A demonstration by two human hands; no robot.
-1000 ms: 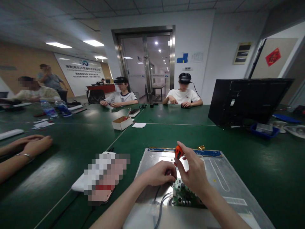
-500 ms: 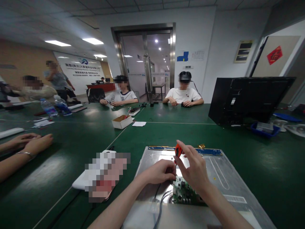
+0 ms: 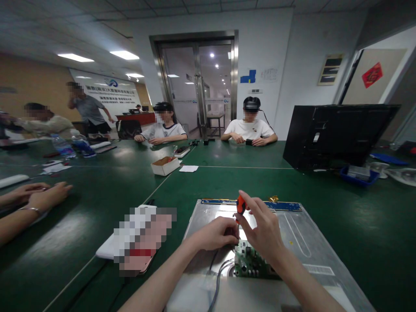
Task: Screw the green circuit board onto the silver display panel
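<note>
A screwdriver (image 3: 241,205) with an orange and black handle stands upright between the fingers of my right hand (image 3: 264,229). Its thin shaft points down to the upper left corner of a green circuit board (image 3: 251,262). Right by the shaft, my left hand (image 3: 222,234) has its fingers pinched together; what they hold there, if anything, is hidden. The board lies on a silver metal panel (image 3: 294,234), which has a blue strip board (image 3: 287,206) along its far edge. Dark cables (image 3: 218,281) run over the panel from the left side of the board.
Left of the panel lie a white object and a pink phone-like object (image 3: 147,242), partly blurred out. Farther off are a small open box (image 3: 165,165), a black monitor (image 3: 334,136) and a blue tray (image 3: 359,175). A co-worker's hands (image 3: 45,197) rest at the left; other people sit opposite.
Both my hands and the screwdriver hold nearly the same place over the board's corner. The view has shifted slightly. In the background, a standing person has moved an arm.
</note>
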